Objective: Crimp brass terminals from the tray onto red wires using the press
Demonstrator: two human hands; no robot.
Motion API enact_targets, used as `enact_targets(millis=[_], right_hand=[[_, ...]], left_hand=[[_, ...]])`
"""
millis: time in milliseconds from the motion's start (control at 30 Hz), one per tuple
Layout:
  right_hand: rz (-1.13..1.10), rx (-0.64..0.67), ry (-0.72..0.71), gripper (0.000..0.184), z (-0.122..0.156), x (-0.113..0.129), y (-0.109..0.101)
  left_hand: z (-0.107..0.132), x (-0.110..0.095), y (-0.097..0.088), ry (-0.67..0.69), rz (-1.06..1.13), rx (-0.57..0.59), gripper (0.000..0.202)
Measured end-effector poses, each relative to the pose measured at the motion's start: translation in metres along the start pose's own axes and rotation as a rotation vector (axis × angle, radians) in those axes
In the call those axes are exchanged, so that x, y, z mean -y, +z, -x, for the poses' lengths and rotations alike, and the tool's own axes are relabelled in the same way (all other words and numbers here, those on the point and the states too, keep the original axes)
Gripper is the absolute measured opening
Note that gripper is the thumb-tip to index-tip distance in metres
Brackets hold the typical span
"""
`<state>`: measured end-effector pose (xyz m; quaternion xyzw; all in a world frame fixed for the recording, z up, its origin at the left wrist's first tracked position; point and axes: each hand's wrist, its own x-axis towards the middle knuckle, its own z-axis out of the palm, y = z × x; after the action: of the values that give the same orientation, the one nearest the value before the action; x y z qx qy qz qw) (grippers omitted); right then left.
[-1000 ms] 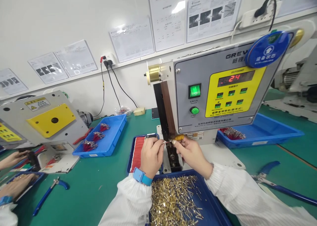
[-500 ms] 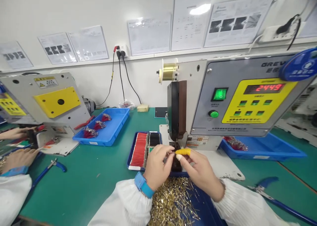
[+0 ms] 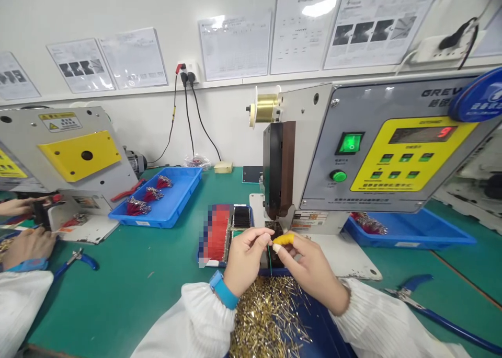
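Observation:
My left hand [image 3: 245, 258] and my right hand [image 3: 308, 266] meet in a pinch just in front of the grey press machine [image 3: 368, 154]. Between their fingertips hangs a thin green wire [image 3: 270, 258]. A yellow finger cot [image 3: 283, 239] covers my right index fingertip. Both hands hover over a blue tray [image 3: 333, 332] heaped with small brass terminals [image 3: 270, 316]. Just behind my left hand lies a small tray of red and black wires [image 3: 225, 232].
A second press [image 3: 66, 164] stands at the left, where another person's hands [image 3: 25, 245] work. Blue trays with red wire bundles sit at left [image 3: 178, 201] and right [image 3: 427, 232]. Blue-handled pliers lie on the green mat at left [image 3: 76, 258] and right [image 3: 427, 305].
My hands have drawn back from the press die toward me, and a thin green wire now hangs between them. The view has swung left.

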<state>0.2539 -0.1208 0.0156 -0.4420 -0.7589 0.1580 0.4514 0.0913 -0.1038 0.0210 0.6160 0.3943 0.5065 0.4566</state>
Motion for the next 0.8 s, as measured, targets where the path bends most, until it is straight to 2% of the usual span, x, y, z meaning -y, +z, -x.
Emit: enact_targets(millis=[567, 800], right_hand=[[-0.015, -0.056, 0.032, 0.014, -0.0016, 0.0044, 0.0006], [0.011, -0.077, 0.024, 0.014, -0.0025, 0.0060, 0.0003]], left_hand=[[-0.0002, -0.0028, 0.0007, 0.034, -0.080, -0.022, 0.019], [0.0001, 0.0007, 0.0021, 0.048, -0.049, -0.021, 0.018]])
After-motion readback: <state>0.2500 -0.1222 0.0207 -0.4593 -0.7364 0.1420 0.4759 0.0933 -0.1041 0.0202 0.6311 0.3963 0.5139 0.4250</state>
